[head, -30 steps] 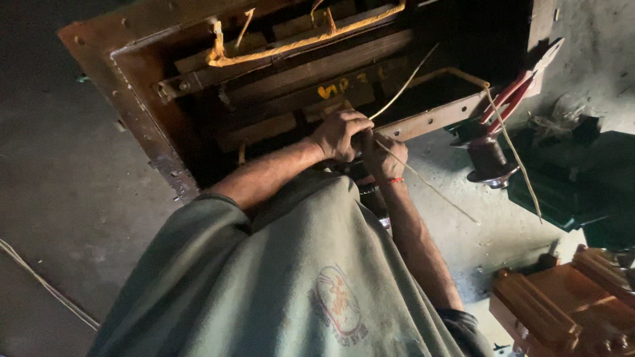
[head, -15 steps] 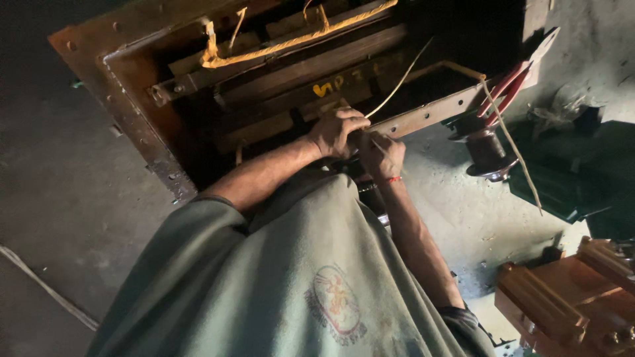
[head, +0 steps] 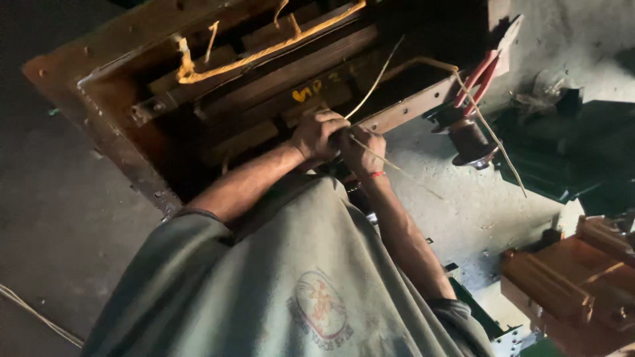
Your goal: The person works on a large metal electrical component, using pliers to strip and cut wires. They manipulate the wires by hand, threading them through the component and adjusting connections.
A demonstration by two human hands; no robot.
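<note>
My left hand (head: 319, 134) and my right hand (head: 362, 149) are pressed together, both closed around a thin pale strip (head: 372, 86). The strip rises from my fists toward the far rim of a rusty open metal box (head: 106, 112). A second length of the strip (head: 403, 170) trails right, over the concrete floor. A red thread circles my right wrist. Inside the box lie dark wooden bars (head: 278, 79) bound with yellowish tape (head: 264, 51). What my fingers grip below the strip is hidden.
Red-handled pliers (head: 477, 74) rest at the box's right corner, above a brown ribbed insulator (head: 471, 147). An orange-brown block assembly (head: 575, 277) sits at lower right. Dark metal parts (head: 569, 152) lie at the right. A thin cord (head: 33, 314) crosses the floor at lower left.
Both hands stay clenched together on the strip, shifted only a little. The view has drifted, so the box sits slightly further left.
</note>
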